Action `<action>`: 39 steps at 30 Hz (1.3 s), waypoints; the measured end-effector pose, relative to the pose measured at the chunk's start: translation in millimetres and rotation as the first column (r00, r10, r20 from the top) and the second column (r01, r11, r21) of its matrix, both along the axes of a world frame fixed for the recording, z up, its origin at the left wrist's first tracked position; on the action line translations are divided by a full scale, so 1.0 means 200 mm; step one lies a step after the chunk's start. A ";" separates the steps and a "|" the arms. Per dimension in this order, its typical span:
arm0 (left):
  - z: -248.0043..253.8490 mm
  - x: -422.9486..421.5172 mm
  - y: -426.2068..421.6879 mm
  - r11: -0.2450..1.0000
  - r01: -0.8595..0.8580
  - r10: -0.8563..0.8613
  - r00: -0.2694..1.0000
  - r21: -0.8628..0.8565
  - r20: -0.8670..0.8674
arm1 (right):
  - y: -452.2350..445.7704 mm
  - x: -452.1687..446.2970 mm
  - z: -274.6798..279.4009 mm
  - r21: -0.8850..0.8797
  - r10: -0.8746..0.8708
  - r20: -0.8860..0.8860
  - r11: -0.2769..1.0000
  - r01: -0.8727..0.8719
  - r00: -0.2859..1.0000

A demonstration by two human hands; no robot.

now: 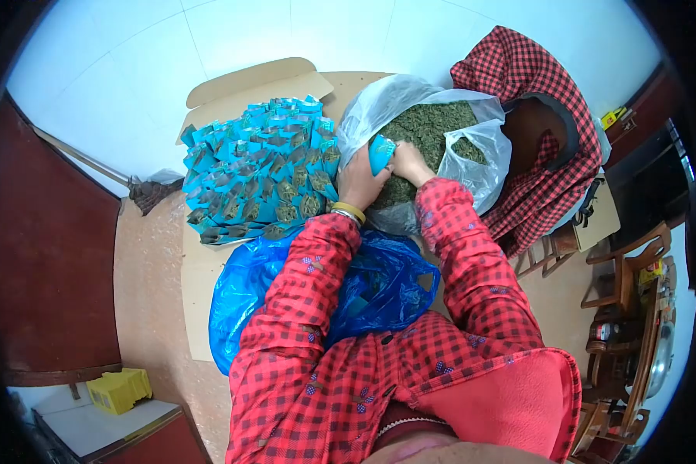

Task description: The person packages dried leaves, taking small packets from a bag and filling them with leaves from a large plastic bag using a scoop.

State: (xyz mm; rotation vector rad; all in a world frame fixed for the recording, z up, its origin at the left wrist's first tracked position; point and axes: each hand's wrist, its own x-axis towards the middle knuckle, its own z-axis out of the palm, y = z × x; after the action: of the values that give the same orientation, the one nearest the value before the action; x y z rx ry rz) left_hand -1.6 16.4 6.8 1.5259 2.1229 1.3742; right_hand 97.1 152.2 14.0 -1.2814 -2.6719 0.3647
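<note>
My left hand (361,179), with a yellow band at the wrist, is closed around a small blue packet (380,153). Against the packet's right edge, my right hand (410,164) has its fingers curled together; what they pinch is hidden. Both hands are over a translucent plastic bag (367,104) full of dried, crumbled green leaves (433,124). To the left, many similar blue packets (259,166) stand upright in packed rows, their open tops showing dark leafy contents. A blue plastic bag (387,290) lies under my forearms.
Cardboard (251,81) lies beneath and behind the packets. A red-and-black checked cloth item (549,85) is bunched right of the leaf bag. Wooden chairs (622,271) stand farther right. At lower left, a yellow box (121,390) sits on a cabinet.
</note>
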 end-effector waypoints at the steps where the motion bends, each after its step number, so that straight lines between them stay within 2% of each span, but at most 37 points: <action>1: -0.02 0.00 0.01 0.999 -0.019 0.020 1.000 0.038 -0.021 | 0.06 -0.01 -0.05 -0.054 -0.014 -0.094 0.999 0.009 0.995; 2: -0.04 0.00 0.01 0.996 -0.033 0.036 0.999 0.077 -0.039 | 0.12 0.00 -0.10 -0.019 0.028 -0.164 0.999 -0.032 0.986; 5: 0.00 0.00 -0.01 1.000 0.005 -0.005 1.000 -0.008 0.003 | 0.08 0.09 0.06 -0.060 0.022 -0.273 0.997 -0.040 0.962; 6: 0.00 0.01 0.00 1.000 -0.004 0.004 1.000 0.007 -0.001 | 0.08 0.11 0.10 -0.076 -0.029 -0.289 0.997 0.008 0.957; 7: -0.02 0.01 0.01 1.000 -0.002 0.002 1.000 0.010 0.004 | 0.08 0.14 0.14 -0.048 0.013 -0.305 0.998 -0.029 0.952; 9: -0.05 0.01 0.02 0.991 -0.046 0.055 0.996 0.126 -0.065 | 0.04 0.20 0.25 -0.044 -0.004 -0.368 0.999 -0.013 0.930; 13: -0.04 0.01 0.02 0.993 -0.032 0.037 0.998 0.116 -0.043 | -0.14 0.25 0.46 0.053 0.084 -0.358 0.996 -0.069 0.930; 14: -0.04 0.01 0.02 0.992 -0.032 0.038 0.998 0.119 -0.051 | -0.17 0.25 0.46 0.174 0.184 -0.348 0.976 -0.129 0.919; 16: -0.03 0.01 0.01 0.992 -0.034 0.042 0.997 0.124 -0.060 | -0.24 0.25 0.45 0.379 0.264 -0.162 0.906 -0.188 0.951; 17: -0.02 0.01 0.01 0.998 -0.015 0.018 0.999 0.068 -0.046 | -0.27 0.25 0.45 0.449 0.298 -0.083 0.863 -0.232 0.951; 18: -0.02 0.01 0.00 1.000 0.005 -0.005 1.000 0.010 -0.030 | -0.29 0.24 0.43 0.521 0.366 -0.077 0.808 -0.275 0.928; 22: -0.03 0.00 0.00 1.000 0.014 -0.014 1.000 0.024 0.002 | -0.31 0.24 0.47 0.601 0.401 0.019 0.728 -0.331 0.916; 25: -0.04 0.01 0.01 0.996 -0.024 0.029 0.998 0.091 -0.056 | -0.29 0.24 0.48 0.585 0.391 0.067 0.730 -0.353 0.918; 27: -0.04 0.01 0.01 0.995 -0.016 0.020 0.999 0.094 -0.048 | -0.32 0.22 0.46 0.541 0.457 0.132 0.711 -0.450 0.880; 29: -0.03 0.00 0.01 0.997 0.003 -0.002 1.000 0.072 -0.013 | -0.35 0.22 0.49 0.470 0.474 0.065 0.761 -0.446 0.878; 31: -0.05 0.00 0.01 0.999 0.018 -0.020 0.999 0.046 0.028 | -0.26 0.24 0.45 0.515 0.458 -0.087 0.781 -0.354 0.884; 33: -0.05 0.00 0.01 0.996 0.002 0.000 1.000 0.086 -0.027 | -0.22 0.29 0.45 0.366 0.300 -0.202 0.906 -0.212 0.932; 35: -0.05 -0.01 0.01 0.996 -0.007 0.011 0.999 0.091 -0.039 | -0.18 0.33 0.44 0.248 0.147 -0.070 0.961 -0.125 0.987; 39: -0.08 0.00 0.03 0.992 -0.025 0.028 0.999 0.121 -0.025 | -0.21 0.35 0.38 0.324 0.211 0.065 0.920 -0.221 0.975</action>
State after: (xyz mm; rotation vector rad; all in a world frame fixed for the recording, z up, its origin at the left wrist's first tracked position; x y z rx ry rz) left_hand -1.5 23.0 -9.0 1.5736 2.1185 1.5254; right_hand 167.2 110.7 90.9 -0.9041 -2.7523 -0.0801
